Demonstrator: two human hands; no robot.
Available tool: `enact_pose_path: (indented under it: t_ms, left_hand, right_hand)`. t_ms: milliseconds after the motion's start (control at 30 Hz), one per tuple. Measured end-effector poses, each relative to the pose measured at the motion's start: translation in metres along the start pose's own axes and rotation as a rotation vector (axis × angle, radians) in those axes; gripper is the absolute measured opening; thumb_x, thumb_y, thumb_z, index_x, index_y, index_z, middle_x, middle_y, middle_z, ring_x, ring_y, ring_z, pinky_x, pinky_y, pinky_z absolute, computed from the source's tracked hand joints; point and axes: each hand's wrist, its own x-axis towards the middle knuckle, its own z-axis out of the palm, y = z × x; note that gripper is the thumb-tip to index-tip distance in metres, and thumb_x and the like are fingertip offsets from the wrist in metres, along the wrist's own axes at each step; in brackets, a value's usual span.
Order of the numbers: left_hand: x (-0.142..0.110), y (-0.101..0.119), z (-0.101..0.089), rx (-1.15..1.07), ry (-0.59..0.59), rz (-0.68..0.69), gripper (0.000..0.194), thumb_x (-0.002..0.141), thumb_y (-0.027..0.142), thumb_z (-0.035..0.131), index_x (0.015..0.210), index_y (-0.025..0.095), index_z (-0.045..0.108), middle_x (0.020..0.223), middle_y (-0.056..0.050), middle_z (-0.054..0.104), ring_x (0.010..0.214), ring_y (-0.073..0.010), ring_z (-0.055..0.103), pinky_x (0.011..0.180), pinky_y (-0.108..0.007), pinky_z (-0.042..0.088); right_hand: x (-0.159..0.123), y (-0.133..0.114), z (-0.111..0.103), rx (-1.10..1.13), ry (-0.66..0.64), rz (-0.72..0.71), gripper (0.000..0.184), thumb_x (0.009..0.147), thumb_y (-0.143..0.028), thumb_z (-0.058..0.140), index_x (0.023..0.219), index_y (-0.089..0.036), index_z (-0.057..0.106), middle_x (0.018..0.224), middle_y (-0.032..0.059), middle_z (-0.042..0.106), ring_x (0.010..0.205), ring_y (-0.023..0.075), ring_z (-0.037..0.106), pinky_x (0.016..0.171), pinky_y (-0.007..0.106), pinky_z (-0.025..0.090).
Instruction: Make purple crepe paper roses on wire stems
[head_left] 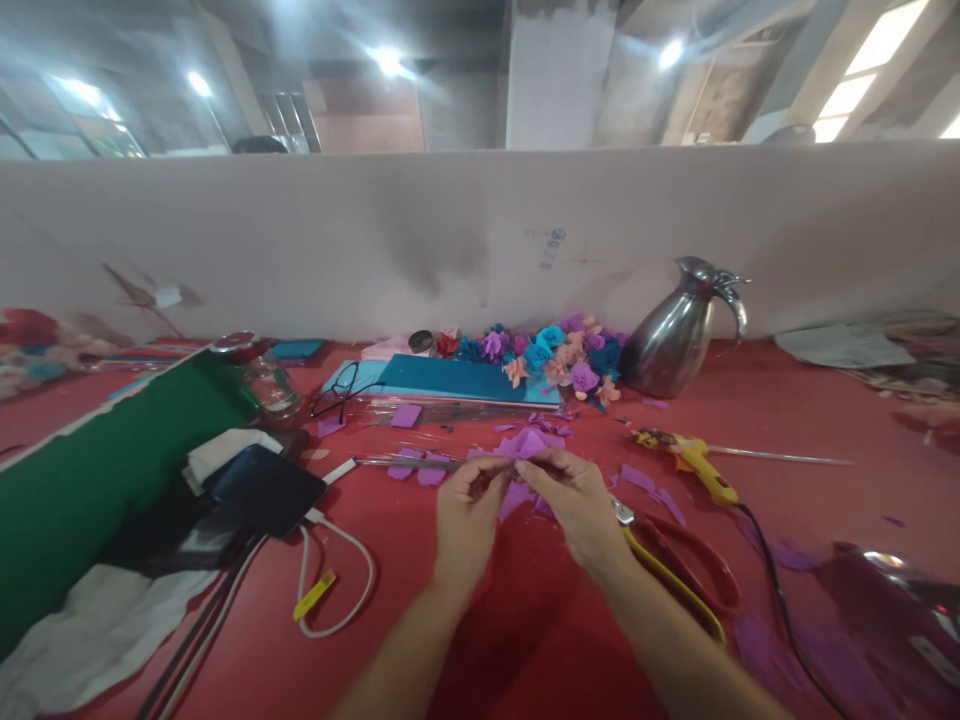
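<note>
My left hand (466, 515) and my right hand (577, 500) meet over the red table (525, 620), both pinched on a small purple paper piece (523, 444) held between the fingertips. More purple paper scraps (420, 470) lie on the table just beyond and under the hands. A thin metal wire (405, 462) runs along the table left of my left hand. Scissors with red and yellow handles (675, 565) lie just right of my right wrist.
A yellow glue gun (697, 465) with a black cord lies right. A pile of paper flowers (555, 355), a steel jug (675, 335), blue sheets (450, 380), a glass jar (262, 380), a phone (270, 490) with a white cable and a green sheet (90, 480) surround the work spot.
</note>
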Motion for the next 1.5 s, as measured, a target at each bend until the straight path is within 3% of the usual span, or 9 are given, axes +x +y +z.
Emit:
enact_pose_path:
  t_ms: [133,433,633,833,1067,1200,1367,1500]
  left_hand:
    - [-0.001,-0.002,0.000,-0.008,-0.011,0.009,0.009,0.067,0.014,0.073,0.075,0.018,0.074,0.076,-0.005,0.072,0.075,-0.0170,0.065,0.074,-0.027,0.050]
    - [-0.003,-0.010,-0.004,0.198,-0.019,0.122,0.014,0.073,0.012,0.066,0.078,0.020,0.075,0.081,-0.004,0.072,0.076,-0.0176,0.062,0.074,-0.027,0.048]
    - [-0.007,-0.010,-0.001,0.166,-0.019,0.183,0.015,0.070,0.010,0.069,0.075,0.022,0.077,0.076,-0.004,0.070,0.073,-0.0168,0.060,0.073,-0.025,0.046]
    - [-0.003,-0.013,0.000,-0.005,-0.028,-0.030,0.008,0.070,0.018,0.073,0.077,0.019,0.073,0.078,-0.004,0.070,0.076,-0.0171,0.063,0.076,-0.028,0.048]
    - [0.008,-0.010,-0.004,-0.401,-0.030,-0.287,0.023,0.058,0.015,0.082,0.075,0.018,0.067,0.073,0.003,0.066,0.067,-0.0083,0.060,0.066,-0.020,0.047]
    - [0.008,-0.006,-0.006,-0.463,-0.077,-0.347,0.025,0.057,0.015,0.083,0.075,0.018,0.065,0.076,0.003,0.065,0.068,-0.0083,0.059,0.063,-0.020,0.047]
    - [0.008,-0.003,-0.006,-0.462,-0.118,-0.358,0.025,0.057,0.016,0.084,0.073,0.018,0.065,0.075,0.004,0.064,0.068,-0.0087,0.059,0.063,-0.021,0.047]
    - [0.009,-0.003,-0.005,-0.471,-0.107,-0.332,0.024,0.056,0.015,0.083,0.072,0.019,0.065,0.074,0.004,0.064,0.068,-0.0092,0.060,0.063,-0.021,0.048]
  right_hand:
    - [0.000,0.002,0.001,0.017,0.010,-0.003,0.013,0.066,-0.031,0.075,0.071,-0.019,0.072,0.070,0.0023,0.070,0.069,0.0169,0.062,0.070,0.030,0.048]
    - [-0.002,0.001,0.008,0.053,0.062,-0.026,0.014,0.065,-0.029,0.072,0.072,-0.019,0.068,0.068,-0.0005,0.065,0.066,0.0143,0.056,0.066,0.028,0.044]
    - [-0.004,0.003,0.010,0.025,0.122,-0.024,0.014,0.069,-0.033,0.067,0.070,-0.020,0.063,0.062,-0.0018,0.061,0.061,0.0142,0.053,0.061,0.027,0.043]
    - [-0.006,-0.001,0.009,0.090,0.094,0.052,0.021,0.067,-0.036,0.070,0.081,-0.022,0.063,0.076,0.0009,0.066,0.069,0.0162,0.058,0.063,0.027,0.045]
    - [-0.006,0.003,0.008,-0.017,0.037,0.029,0.017,0.066,-0.029,0.071,0.081,-0.020,0.068,0.080,0.0019,0.068,0.075,0.0170,0.061,0.072,0.030,0.050]
    - [-0.006,0.006,0.008,-0.073,-0.022,0.027,0.018,0.070,-0.031,0.070,0.084,-0.020,0.072,0.083,0.0042,0.071,0.077,0.0189,0.064,0.073,0.032,0.050]
    - [-0.005,0.003,0.009,-0.079,-0.049,0.006,0.015,0.070,-0.033,0.071,0.078,-0.022,0.075,0.079,0.0039,0.071,0.069,0.0187,0.062,0.065,0.031,0.050]
    - [-0.004,0.002,0.008,-0.091,-0.061,0.005,0.016,0.069,-0.035,0.072,0.079,-0.022,0.075,0.082,0.0046,0.071,0.078,0.0205,0.063,0.072,0.033,0.049]
